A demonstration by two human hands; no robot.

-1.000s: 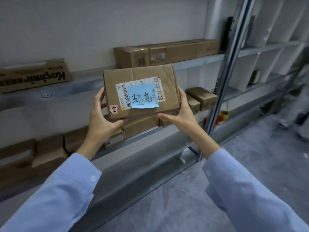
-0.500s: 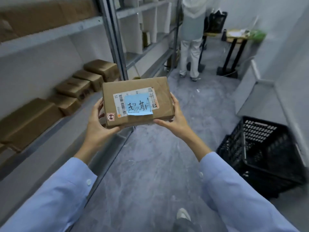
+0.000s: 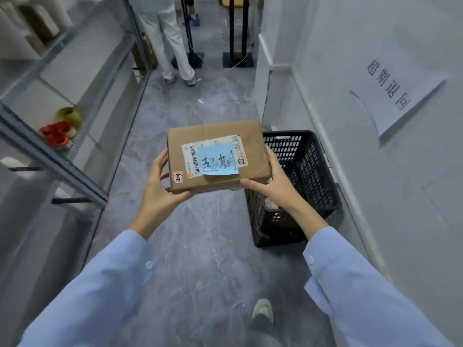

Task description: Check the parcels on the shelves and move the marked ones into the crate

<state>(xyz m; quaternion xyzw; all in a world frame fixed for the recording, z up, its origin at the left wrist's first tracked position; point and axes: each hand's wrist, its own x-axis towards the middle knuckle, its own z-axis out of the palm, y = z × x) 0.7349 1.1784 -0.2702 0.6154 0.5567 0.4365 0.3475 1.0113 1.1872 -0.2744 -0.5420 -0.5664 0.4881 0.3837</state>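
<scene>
I hold a flat brown cardboard parcel [image 3: 250, 141] in front of me with both hands. It carries a white shipping label and a blue sticky note [image 3: 217, 159] with handwriting. My left hand [image 3: 160, 189] grips its left near corner, thumb on the bottom edge. My right hand [image 3: 275, 181] grips the right side. A black plastic crate [image 3: 313, 176] stands on the floor by the right wall, partly behind the parcel and my right hand. Something pale lies inside it, mostly hidden.
Metal shelving [image 3: 57, 161] runs along the left, with red and yellow items [image 3: 59, 132] on a shelf. A person's legs [image 3: 175, 46] and black stands [image 3: 235, 56] are down the aisle. A paper sign [image 3: 393, 91] hangs on the right wall. My shoe [image 3: 263, 310] is below.
I have turned away from the shelves to the right, carrying the parcel. The crate now sits directly behind the parcel's right side, much closer than before.
</scene>
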